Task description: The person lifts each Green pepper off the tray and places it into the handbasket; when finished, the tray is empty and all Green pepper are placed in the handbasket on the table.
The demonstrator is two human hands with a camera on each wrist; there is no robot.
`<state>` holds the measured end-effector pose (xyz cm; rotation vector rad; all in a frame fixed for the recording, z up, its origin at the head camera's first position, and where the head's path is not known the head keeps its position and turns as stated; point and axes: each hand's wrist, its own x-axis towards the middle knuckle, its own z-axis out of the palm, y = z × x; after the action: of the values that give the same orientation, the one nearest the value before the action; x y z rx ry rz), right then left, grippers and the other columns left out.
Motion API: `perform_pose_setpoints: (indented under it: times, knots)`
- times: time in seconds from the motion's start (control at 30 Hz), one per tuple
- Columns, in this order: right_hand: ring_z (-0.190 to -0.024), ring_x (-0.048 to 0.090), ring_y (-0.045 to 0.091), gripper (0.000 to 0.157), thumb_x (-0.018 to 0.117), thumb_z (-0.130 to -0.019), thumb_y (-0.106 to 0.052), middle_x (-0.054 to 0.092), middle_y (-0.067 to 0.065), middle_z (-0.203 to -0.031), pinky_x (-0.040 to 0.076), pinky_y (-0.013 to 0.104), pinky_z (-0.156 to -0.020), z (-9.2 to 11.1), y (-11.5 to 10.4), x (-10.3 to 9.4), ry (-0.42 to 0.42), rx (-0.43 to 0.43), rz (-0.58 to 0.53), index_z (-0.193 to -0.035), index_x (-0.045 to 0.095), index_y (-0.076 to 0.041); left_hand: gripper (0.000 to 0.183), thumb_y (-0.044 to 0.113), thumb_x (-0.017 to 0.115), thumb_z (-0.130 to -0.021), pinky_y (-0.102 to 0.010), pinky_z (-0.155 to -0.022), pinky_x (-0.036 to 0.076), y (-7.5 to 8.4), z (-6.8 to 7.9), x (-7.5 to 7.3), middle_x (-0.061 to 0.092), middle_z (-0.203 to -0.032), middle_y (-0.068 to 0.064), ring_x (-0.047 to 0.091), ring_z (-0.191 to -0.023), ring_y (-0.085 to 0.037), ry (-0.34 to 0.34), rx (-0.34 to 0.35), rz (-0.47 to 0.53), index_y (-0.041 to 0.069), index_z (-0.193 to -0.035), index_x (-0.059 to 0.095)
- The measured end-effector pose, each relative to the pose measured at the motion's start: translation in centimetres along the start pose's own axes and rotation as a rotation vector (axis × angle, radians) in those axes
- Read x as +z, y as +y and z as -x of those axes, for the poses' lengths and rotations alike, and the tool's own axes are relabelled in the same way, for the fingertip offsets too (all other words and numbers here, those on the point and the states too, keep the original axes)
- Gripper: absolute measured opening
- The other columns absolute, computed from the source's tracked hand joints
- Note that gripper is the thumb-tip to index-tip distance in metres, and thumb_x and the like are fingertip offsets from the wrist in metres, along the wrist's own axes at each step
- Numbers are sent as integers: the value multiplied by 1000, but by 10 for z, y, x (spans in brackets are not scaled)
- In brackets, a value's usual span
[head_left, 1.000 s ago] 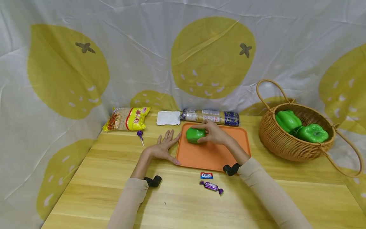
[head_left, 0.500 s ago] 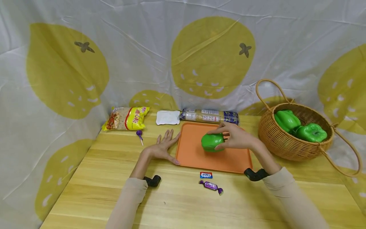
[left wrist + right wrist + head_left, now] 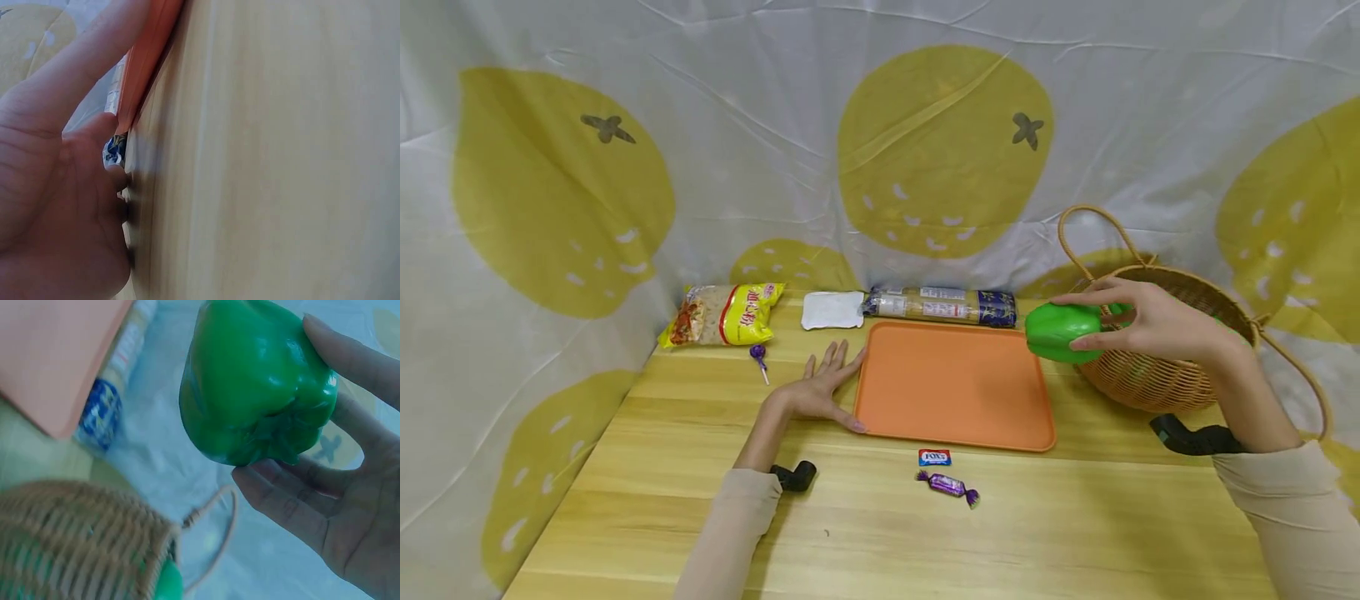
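My right hand [image 3: 1157,321] pinches a green bell pepper [image 3: 1062,332] between thumb and fingers, up in the air past the tray's right edge and in front of the wicker basket [image 3: 1138,379]. In the right wrist view the pepper [image 3: 256,381] shows its stem end towards the palm. Fingers spread, my left hand [image 3: 811,396] rests on the table against the left edge of the orange tray [image 3: 951,383]; the left wrist view shows the thumb [image 3: 81,69] at the tray's edge [image 3: 140,62]. Nothing lies on the tray. My right hand hides most of the peppers in the basket.
Behind the tray lie a long noodle packet [image 3: 940,306] and a white packet [image 3: 832,310]. A yellow food bag [image 3: 726,315] and a purple lollipop [image 3: 758,358] are at left. Two candies, one red-blue [image 3: 934,457] and one purple [image 3: 947,485], lie in front.
My right hand has lifted the bell pepper off the tray and carried it rightward to the basket. The left hand has stayed at the tray's left edge.
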<state>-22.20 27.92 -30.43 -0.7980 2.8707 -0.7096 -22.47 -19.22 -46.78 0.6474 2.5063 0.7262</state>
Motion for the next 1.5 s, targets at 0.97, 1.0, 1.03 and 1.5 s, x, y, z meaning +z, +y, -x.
perform_pose_setpoints:
  times: [0.97, 1.0, 1.03, 1.5]
  knots:
    - [-118, 35, 57, 78, 57, -89, -59, 37, 42, -137, 35, 68, -84, 34, 100, -84, 108, 530, 7, -153, 27, -26, 125, 56, 80, -69, -65, -114, -16, -1, 1, -2, -23, -159, -19, -25, -147, -37, -1, 0, -7, 23, -156, -3]
    - [-117, 36, 57, 80, 57, -89, -59, 36, 43, -137, 36, 68, -83, 34, 102, -85, 99, 537, 18, -153, 27, -24, 125, 56, 81, -69, -65, -114, -16, -1, 1, -2, -23, -159, -19, -25, -147, -37, -2, 0, -6, 23, -156, -3]
    - [-116, 37, 57, 81, 56, -89, -60, 37, 44, -136, 37, 68, -83, 34, 105, -85, 91, 540, 26, -153, 26, -21, 125, 56, 80, -69, -65, -114, -15, -1, 1, -2, -23, -159, -19, -25, -147, -37, -3, 0, -7, 23, -156, -3]
    - [-75, 61, 23, 86, 58, -88, -60, 68, 17, -79, 47, 33, -60, 25, 132, -86, -50, 564, 86, -146, 36, 1, 126, 57, 80, -68, -65, -114, -15, -3, -2, 1, -23, -159, -20, -25, -146, -38, -2, 9, -7, 22, -157, -2]
